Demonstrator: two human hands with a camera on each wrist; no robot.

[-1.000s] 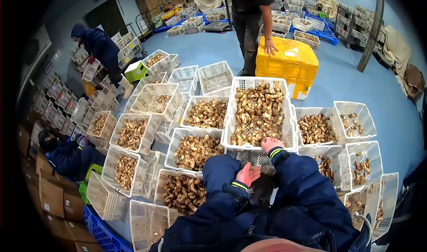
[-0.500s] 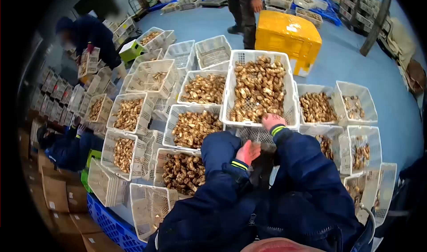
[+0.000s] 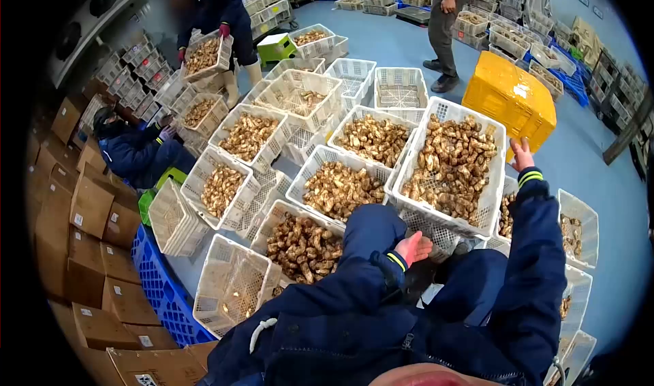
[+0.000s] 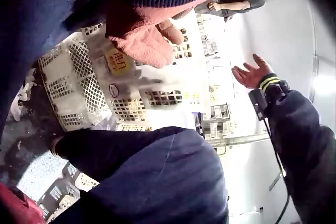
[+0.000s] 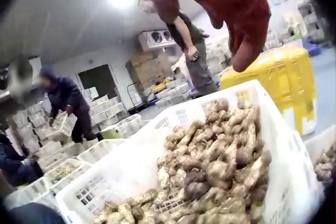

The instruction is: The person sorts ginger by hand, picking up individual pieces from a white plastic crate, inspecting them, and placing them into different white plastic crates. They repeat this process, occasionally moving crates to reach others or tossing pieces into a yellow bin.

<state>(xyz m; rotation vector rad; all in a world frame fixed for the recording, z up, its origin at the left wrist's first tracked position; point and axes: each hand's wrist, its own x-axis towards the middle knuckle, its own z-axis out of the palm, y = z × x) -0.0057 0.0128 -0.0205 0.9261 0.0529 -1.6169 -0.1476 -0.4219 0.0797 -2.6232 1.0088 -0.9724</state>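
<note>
Since the earlier frame, the view has swung left and the right hand (image 3: 522,154) has left the central crate's near rim; it is now raised near the yellow taped box (image 3: 511,96). Several nearby crates look well loaded, while the lower-left crate (image 3: 235,267) has only a few scraps. The large central crate (image 3: 499,175) holds a broad heap of mushrooms (image 3: 456,158), with mesh floor showing in one patch, so it looks mostly but not evenly filled. The left hand (image 3: 414,248) is near that crate, fingers extended, grasping nothing. The right fingers are loose and released.
</note>
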